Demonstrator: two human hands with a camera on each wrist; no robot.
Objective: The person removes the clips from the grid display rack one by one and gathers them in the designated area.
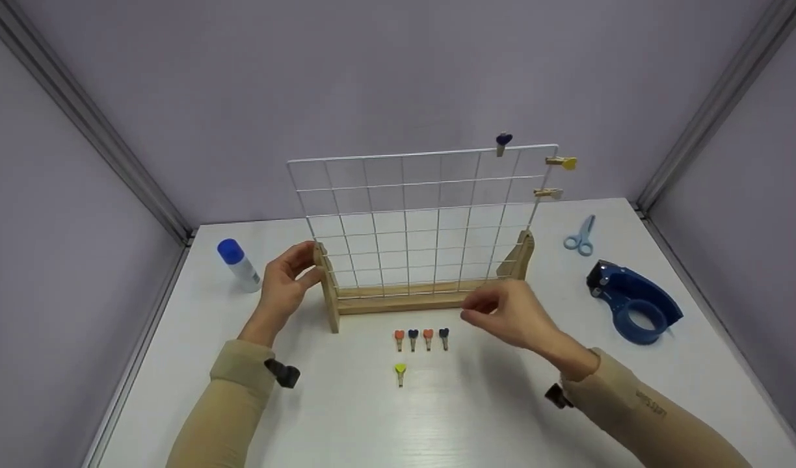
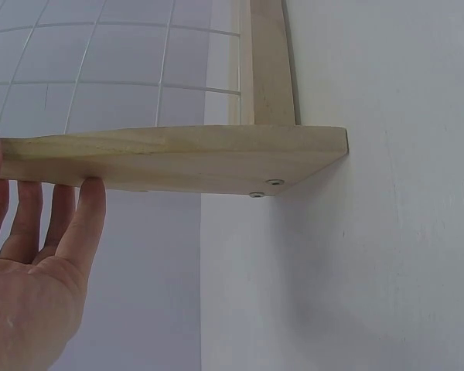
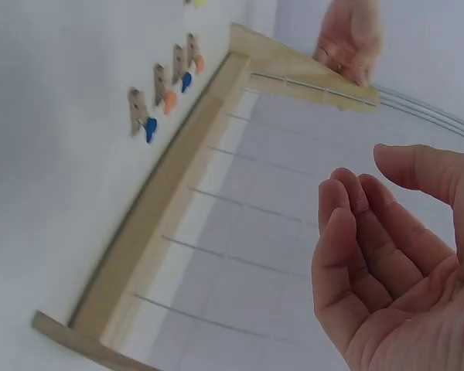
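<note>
On the white table [image 1: 346, 416] stands a wire grid [image 1: 417, 221] in a wooden stand [image 1: 398, 300]; the left hand [image 1: 284, 283] grips the stand's left upright, thumb in front and fingers behind, while the right hand [image 1: 512, 315] hovers loosely curled and empty just in front of the stand's base rail. Five clips [image 1: 421, 338] lie loose in front of the stand and three are clipped near the grid's top right corner — so this looks like the steadying step, and a next pick would call for a fine pinch on one small clip. No container is in view — only a glue stick [image 1: 238, 263], scissors [image 1: 581, 235] and a tape dispenser [image 1: 632, 302].
</note>
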